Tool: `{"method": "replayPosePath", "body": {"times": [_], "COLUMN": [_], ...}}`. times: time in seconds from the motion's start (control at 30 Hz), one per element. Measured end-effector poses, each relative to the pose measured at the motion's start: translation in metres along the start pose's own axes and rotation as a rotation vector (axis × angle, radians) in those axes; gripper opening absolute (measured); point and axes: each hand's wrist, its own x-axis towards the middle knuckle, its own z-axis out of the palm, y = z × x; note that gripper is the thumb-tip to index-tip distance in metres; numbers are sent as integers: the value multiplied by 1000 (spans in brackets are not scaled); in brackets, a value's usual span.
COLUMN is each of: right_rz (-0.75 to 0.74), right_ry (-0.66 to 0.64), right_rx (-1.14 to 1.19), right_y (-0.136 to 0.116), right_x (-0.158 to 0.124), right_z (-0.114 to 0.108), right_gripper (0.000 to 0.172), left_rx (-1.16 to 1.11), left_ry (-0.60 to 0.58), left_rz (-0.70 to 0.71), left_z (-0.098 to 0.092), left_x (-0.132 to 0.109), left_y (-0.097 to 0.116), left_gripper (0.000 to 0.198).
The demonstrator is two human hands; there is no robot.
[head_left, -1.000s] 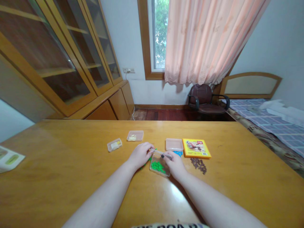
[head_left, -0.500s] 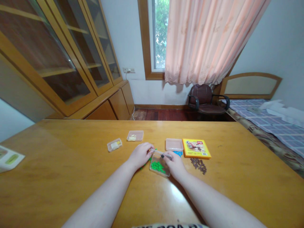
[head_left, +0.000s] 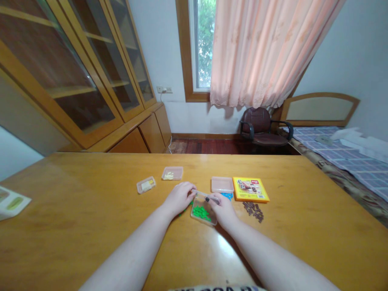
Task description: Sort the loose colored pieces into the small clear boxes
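A clear plastic box (head_left: 203, 222) is tilted toward me, with green pieces (head_left: 201, 212) gathered at its near end. My right hand (head_left: 223, 210) grips its right side, thumb on the far rim beside a small dark spot. At the far left corner, my left hand (head_left: 181, 197) has its fingers bent against the box; their tips are partly hidden. A few more green pieces lie on the table under the left fingers. Blue pieces (head_left: 226, 196) show just beyond my right hand, which covers part of them.
Beyond the hands, a clear tray (head_left: 222, 184) adjoins a yellow box (head_left: 251, 189), with brown pieces (head_left: 254, 211) in front of it. Farther left are a clear box with cream pieces (head_left: 172, 173) and a smaller clear box (head_left: 146, 185). A white object (head_left: 14, 203) lies at the table's left edge.
The green pieces in the box have shifted slightly and lie closer together. Both hands stay in nearly the same place on the box.
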Motion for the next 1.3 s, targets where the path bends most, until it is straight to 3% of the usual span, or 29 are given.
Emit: {"method": "replayPosePath", "body": {"times": [0.47,0.7,0.97,1.3], "right_rz": [4,10,8,17], "right_ry": [11,10,4,2], "right_rx": [13,4,29,26], "right_y": [2,0,-1,1], "right_x": [1,0,-1,1], "right_z": [1,0,0,0], "right_gripper": [20,20,20,17], "left_rx": [14,134,158,135], "left_ry": [-33,-11,-192,-209], "left_rz": [26,-16,10,62], "left_z": [2,-5,-5,4], "left_x": [1,0,-3,1], "left_y": [-4,-14,-15,-10], "left_gripper": [15,15,27,13]}}
